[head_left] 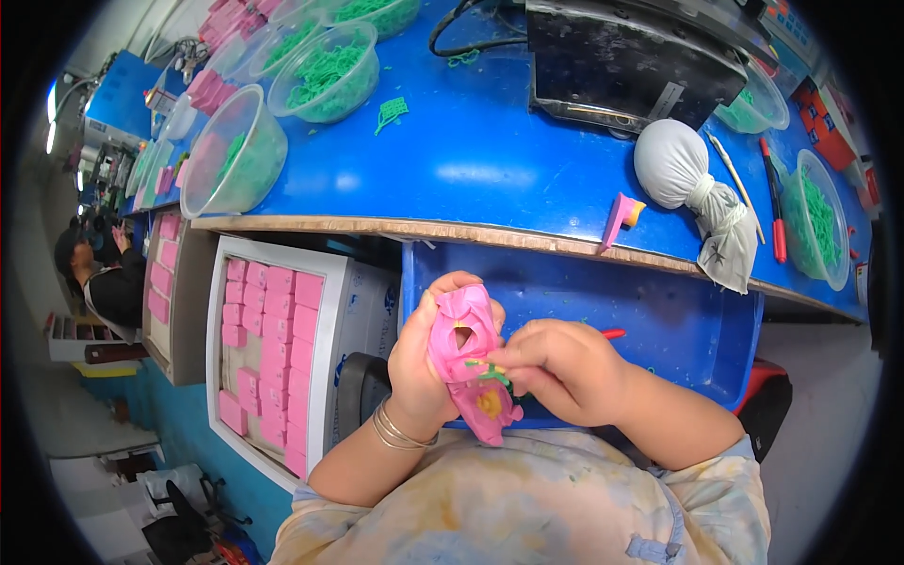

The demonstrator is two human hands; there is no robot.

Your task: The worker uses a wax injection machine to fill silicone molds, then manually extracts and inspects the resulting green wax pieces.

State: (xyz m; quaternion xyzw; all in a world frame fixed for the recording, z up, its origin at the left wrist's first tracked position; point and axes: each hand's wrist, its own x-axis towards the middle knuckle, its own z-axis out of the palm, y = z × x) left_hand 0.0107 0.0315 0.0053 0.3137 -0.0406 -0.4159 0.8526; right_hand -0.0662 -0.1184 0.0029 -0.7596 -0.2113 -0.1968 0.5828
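Observation:
My left hand (411,363) is wrapped round a soft pink rubber mould (461,315), which is bent open and shows a dark hole near its middle. A pink flap with a yellow patch hangs from its lower end. My right hand (565,372) is closed in a pinch at the mould's right side, on a small green piece (492,372). Part of that green piece lies against the pink rubber, and my fingers hide the rest. Both hands are above the front edge of a blue tray (556,282), close to my body.
On the blue table (452,179) stand clear bowls (330,75) of green pieces, a black machine (621,66), a tied white cloth bag (670,165), a red-and-black marker (778,226) and a small pink-and-yellow piece (621,221). Pink blocks (276,348) fill a box at left. Another person (113,282) sits farther left.

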